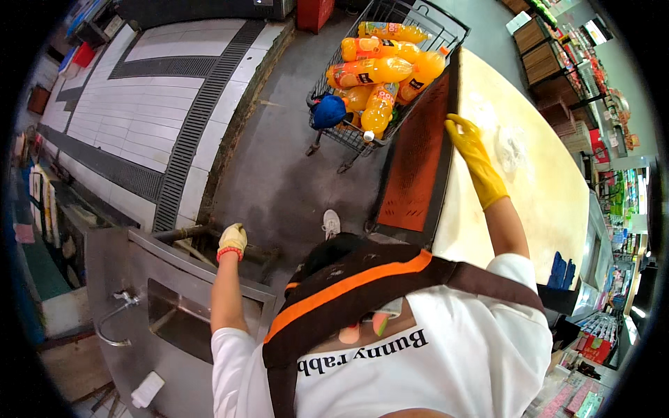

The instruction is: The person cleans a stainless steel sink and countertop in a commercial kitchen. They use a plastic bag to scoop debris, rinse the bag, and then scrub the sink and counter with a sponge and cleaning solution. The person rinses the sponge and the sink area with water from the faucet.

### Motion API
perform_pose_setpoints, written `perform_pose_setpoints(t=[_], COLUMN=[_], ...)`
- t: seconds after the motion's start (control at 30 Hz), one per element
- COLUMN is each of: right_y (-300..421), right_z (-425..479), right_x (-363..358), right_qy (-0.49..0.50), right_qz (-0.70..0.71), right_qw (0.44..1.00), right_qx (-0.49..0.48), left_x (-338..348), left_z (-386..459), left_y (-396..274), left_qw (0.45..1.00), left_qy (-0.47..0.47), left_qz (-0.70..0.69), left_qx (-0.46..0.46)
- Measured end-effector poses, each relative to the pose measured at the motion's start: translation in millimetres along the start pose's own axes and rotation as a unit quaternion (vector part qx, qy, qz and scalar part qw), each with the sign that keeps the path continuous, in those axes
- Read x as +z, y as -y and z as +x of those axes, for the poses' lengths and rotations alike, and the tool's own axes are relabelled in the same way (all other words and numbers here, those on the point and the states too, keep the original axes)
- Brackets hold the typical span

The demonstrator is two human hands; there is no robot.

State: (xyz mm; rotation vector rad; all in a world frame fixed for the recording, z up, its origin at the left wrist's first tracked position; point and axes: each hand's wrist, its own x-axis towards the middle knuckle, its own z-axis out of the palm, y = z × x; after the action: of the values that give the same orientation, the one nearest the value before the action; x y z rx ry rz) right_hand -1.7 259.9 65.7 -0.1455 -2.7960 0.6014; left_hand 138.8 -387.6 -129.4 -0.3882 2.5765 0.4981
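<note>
My left hand (pixel 232 239), in a pale cloth glove with a red cuff, is held loosely curled beside the edge of a steel sink unit (pixel 193 261); whether it holds anything cannot be made out. My right hand (pixel 465 133), in a long yellow rubber glove, rests at the left edge of a pale yellowish tabletop (pixel 522 209), fingers pointing to the cart. A crumpled clear plastic bag (pixel 511 149) lies right of it. Ahead stands a wire shopping cart (pixel 350 143) piled with large orange drink bottles (pixel 366 73). A round blue object (pixel 328 111) sits at the cart's near left corner.
A sink basin (pixel 180 318) with a curved tap (pixel 112 324) is at lower left. Left of the grey floor (pixel 266 136) lies a raised white tiled area (pixel 141 104) with drain grates. Dark blue gloves (pixel 562 271) lie on the tabletop's near right corner. Store shelves (pixel 569 62) line the far right.
</note>
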Motion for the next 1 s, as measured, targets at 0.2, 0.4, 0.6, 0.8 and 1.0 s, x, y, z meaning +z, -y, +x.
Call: perform_pose_setpoints(t=[0.2,0.4,0.6,0.8,1.0], right_y=[25.8,-4.0,-6.1,41.5,89.0], right_z=[34.8,47.9,49.2,10.0,-48.3], right_x=[87.6,116.2,92.7,31.0,10.5], right_qy=[0.235,0.209,0.005,-0.221,-0.304], right_qz=[-0.034,-0.030,0.216,0.805,0.842], right_qw=[0.971,0.973,0.913,0.446,0.375], right_qx=[0.005,0.092,0.346,0.323,0.240], left_x=[40.6,52.3,-5.9,-120.2,-203.9], left_z=[-0.2,32.8,168.8,338.7,348.1], left_y=[25.4,64.8,98.6,-30.7,-272.1], left_qw=[0.995,0.995,0.990,0.898,0.655], left_qy=[-0.019,0.048,0.083,0.211,0.406], left_qz=[-0.081,-0.086,0.087,-0.357,-0.637], left_qx=[-0.057,0.006,0.072,-0.145,-0.007])
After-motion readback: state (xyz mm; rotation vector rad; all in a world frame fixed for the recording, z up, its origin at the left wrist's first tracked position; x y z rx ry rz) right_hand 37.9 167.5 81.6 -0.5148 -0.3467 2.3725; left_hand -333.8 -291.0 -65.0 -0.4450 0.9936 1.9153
